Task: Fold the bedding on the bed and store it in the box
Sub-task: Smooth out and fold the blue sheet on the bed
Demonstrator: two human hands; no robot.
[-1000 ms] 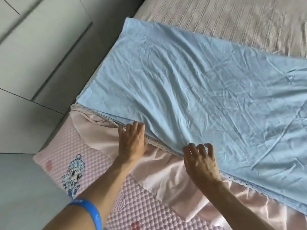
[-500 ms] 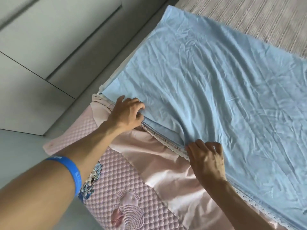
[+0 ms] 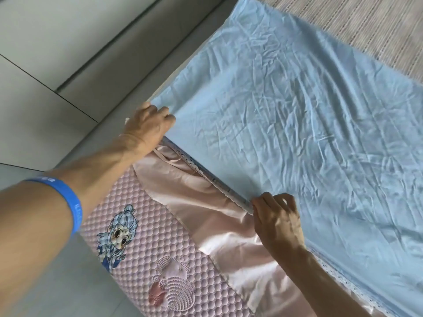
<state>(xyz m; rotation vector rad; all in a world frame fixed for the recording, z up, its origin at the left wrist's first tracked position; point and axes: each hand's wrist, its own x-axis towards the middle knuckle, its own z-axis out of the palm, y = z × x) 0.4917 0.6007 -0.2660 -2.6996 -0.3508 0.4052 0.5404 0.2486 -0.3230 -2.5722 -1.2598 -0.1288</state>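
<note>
A light blue sheet (image 3: 286, 124) lies spread over the bed, its near edge trimmed with white lace (image 3: 215, 179) and running from the near-left corner toward the right. The left hand (image 3: 146, 126) has its fingers curled round that near-left corner, beside the bed's left side, apparently gripping the cloth there. The right hand (image 3: 277, 218) pinches the same edge further right, fingers bent over the lace. Holding two points along one edge likely lets the person lift it straight and carry it across for a fold without the layers slipping; the edge between the hands already looks taut and several layers thick, which suggests the sheet has been folded at least once. Under it, a pink satin cloth (image 3: 217, 216) hangs toward the near side, over a pink quilted mat (image 3: 142, 266) printed with a cartoon figure (image 3: 117, 236). A blue wristband (image 3: 66, 202) sits on the left forearm. At the far right the striped bed cover (image 3: 375, 30) shows bare. On the left is grey tiled floor (image 3: 41, 110). No box is in view, so storing looks some way off.
</note>
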